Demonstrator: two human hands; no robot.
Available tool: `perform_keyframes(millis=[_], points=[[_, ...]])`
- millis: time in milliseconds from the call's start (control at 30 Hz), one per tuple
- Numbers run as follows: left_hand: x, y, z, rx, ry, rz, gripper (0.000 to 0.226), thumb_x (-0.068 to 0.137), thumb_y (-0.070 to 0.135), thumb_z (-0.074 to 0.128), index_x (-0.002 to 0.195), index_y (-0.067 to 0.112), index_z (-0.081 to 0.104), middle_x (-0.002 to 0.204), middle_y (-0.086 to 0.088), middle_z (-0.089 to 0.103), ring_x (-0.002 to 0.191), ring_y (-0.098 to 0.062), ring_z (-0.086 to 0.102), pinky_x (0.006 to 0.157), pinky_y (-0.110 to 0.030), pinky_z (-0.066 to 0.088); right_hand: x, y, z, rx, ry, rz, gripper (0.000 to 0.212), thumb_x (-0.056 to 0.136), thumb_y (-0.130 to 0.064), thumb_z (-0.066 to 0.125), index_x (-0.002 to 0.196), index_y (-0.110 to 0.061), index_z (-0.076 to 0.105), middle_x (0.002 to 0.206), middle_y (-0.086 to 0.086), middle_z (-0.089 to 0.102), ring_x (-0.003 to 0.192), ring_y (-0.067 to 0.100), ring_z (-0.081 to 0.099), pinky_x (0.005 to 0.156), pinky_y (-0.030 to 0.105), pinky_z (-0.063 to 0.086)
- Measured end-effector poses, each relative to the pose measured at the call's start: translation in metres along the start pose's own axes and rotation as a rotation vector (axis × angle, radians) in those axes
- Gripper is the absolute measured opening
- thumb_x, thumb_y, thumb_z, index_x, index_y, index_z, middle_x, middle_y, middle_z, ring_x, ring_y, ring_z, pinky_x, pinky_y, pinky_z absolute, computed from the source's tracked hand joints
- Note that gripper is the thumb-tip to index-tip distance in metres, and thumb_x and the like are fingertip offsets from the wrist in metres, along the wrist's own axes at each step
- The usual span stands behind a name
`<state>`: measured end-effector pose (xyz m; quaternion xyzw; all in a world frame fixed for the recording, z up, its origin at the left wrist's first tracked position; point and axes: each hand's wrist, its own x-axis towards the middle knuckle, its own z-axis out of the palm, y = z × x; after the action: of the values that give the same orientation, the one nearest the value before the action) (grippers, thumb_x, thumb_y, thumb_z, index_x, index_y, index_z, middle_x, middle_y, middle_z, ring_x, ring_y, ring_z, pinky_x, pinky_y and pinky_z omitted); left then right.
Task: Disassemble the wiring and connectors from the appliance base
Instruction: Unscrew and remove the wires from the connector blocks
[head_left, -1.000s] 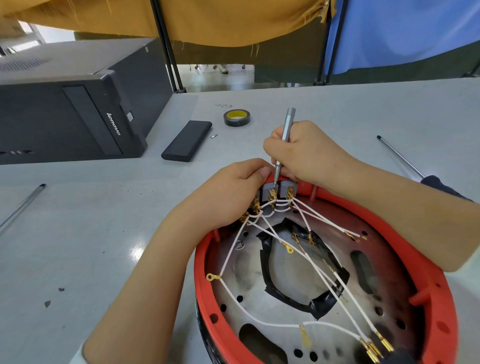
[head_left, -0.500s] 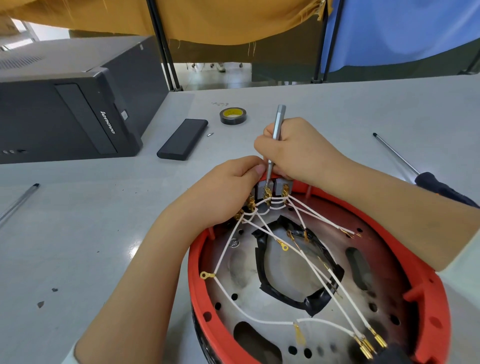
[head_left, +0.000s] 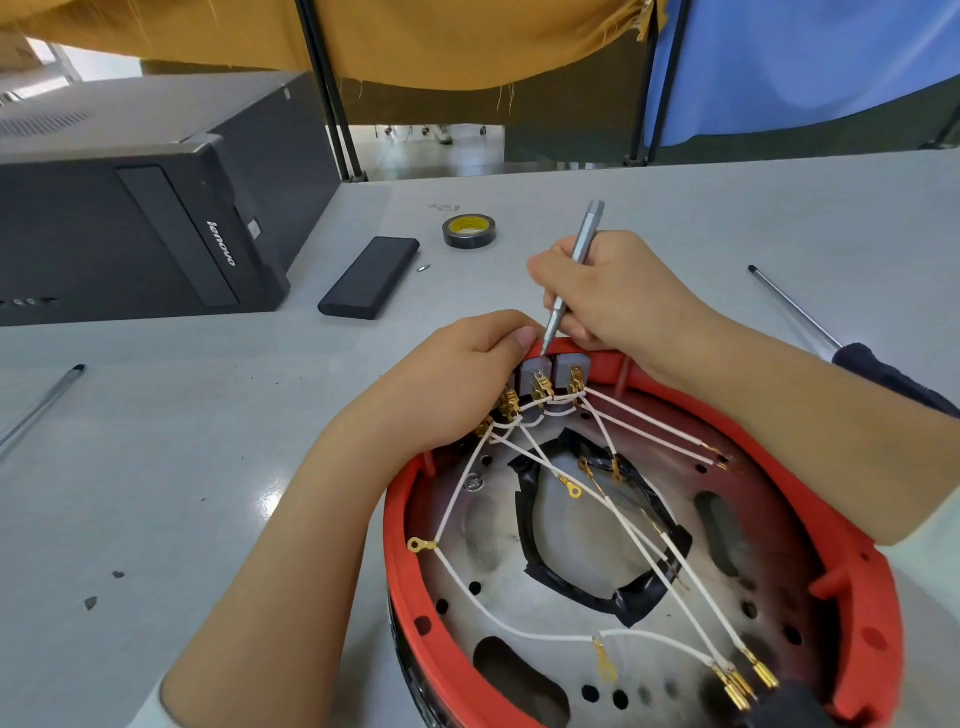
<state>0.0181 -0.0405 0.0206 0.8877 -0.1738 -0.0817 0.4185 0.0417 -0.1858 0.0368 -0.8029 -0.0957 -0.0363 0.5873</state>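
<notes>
Bare forearms, perhaps white sleeve (head_left: 148, 714) edges.

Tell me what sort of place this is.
Probably a repair or teardown workbench in a partitioned hall: a desktop computer tower lying on the grey table, a roll of electrical tape, a loose screwdriver, and fabric dividers behind.

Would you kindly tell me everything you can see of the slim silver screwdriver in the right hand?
The silver screwdriver is a slim, pen-like tool that looks like brushed metal, with a flat-topped cap end and a body tapering to a fine tip. It stands tilted, cap up and away, tip down at the grey connector block on the far rim of the red appliance base. The right hand grips its middle; the left hand holds the block beside the tip.
</notes>
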Motion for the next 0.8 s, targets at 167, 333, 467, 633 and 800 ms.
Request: perform_keyframes(millis=[167, 333, 467, 633, 800], points=[[-0.001, 0.001, 0.000, -0.025, -0.012, 0.011, 0.027, 0.101, 0.032, 0.036, 0.105, 0.031, 0.063, 0.098, 0.008, 0.068, 0.093, -0.009, 0.061, 0.084, -0.023, 0.045, 0.000, -0.003, -0.010, 0.054, 0.057, 0.011, 0.034, 0.093, -0.014, 0.050, 0.060, -0.008, 0.045, 0.034, -0.005, 0.039, 0.027, 0.006, 0.031, 0.033, 0.015, 0.025], [-0.001, 0.002, 0.001, -0.019, -0.027, 0.038, 0.027, 0.101, 0.031, 0.036, 0.105, 0.034, 0.062, 0.099, 0.015, 0.067, 0.093, 0.001, 0.059, 0.080, -0.016, 0.044, -0.008, 0.002, -0.020, -0.147, 0.033, -0.066, 0.042, 0.091, -0.013, 0.050, 0.051, -0.014, 0.039, 0.041, -0.007, 0.047, 0.030, 0.003, 0.038, 0.034, 0.013, 0.029], [-0.001, 0.001, 0.002, -0.023, -0.032, 0.040, 0.027, 0.101, 0.032, 0.036, 0.102, 0.037, 0.062, 0.091, 0.019, 0.066, 0.080, 0.009, 0.058, 0.064, -0.008, 0.041, -0.012, 0.012, -0.021, -0.172, 0.120, -0.132, 0.041, 0.093, -0.016, 0.048, 0.053, -0.013, 0.039, 0.041, -0.009, 0.044, 0.034, 0.004, 0.039, 0.039, 0.012, 0.029], [-0.001, 0.002, 0.003, -0.031, -0.028, 0.042, 0.026, 0.101, 0.031, 0.036, 0.102, 0.035, 0.062, 0.089, 0.018, 0.066, 0.075, 0.010, 0.058, 0.060, -0.006, 0.041, -0.011, 0.015, -0.019, -0.345, 0.158, -0.227, 0.042, 0.094, -0.020, 0.048, 0.052, -0.015, 0.043, 0.048, -0.007, 0.047, 0.043, 0.003, 0.047, 0.044, 0.011, 0.034], [-0.001, 0.003, 0.002, -0.025, -0.036, 0.027, 0.028, 0.101, 0.032, 0.036, 0.109, 0.032, 0.063, 0.101, 0.012, 0.068, 0.096, -0.006, 0.061, 0.090, -0.025, 0.046, -0.008, 0.015, -0.020, -0.354, 0.141, -0.208, 0.040, 0.093, -0.020, 0.047, 0.053, -0.015, 0.044, 0.050, -0.005, 0.048, 0.045, 0.003, 0.047, 0.044, 0.011, 0.034]])
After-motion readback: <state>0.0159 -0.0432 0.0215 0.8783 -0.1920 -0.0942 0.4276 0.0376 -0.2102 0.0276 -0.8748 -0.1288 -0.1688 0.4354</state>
